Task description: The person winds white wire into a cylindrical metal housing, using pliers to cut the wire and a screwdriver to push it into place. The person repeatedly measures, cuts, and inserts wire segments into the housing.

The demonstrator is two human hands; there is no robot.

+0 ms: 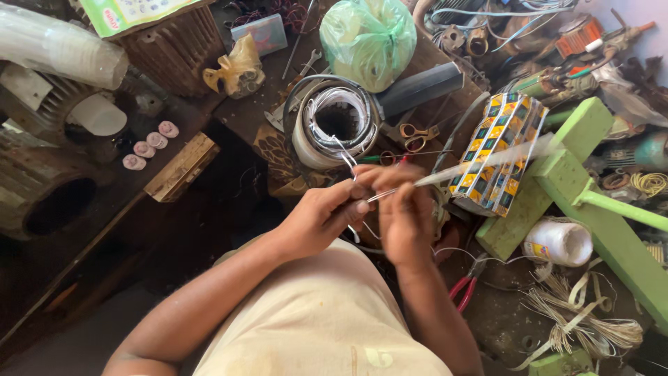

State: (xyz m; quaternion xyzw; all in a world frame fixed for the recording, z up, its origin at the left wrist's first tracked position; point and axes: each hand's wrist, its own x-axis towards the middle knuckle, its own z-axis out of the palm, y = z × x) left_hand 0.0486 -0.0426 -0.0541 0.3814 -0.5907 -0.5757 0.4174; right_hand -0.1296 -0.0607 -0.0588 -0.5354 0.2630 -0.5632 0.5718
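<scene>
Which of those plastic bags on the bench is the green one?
The big knotted bag at the top, behind the wire coil. The smaller crumpled bag left of it is yellow.

four pink caps (151,145), two hands (362,212), one green bag (369,40), one white jar (559,243)

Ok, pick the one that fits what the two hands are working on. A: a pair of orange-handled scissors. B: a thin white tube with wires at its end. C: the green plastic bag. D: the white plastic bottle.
B: the left hand and right hand meet on a thin white tube that slants up to the right, with thin wires at its near end; the scissors, bag and bottle lie untouched.
</scene>
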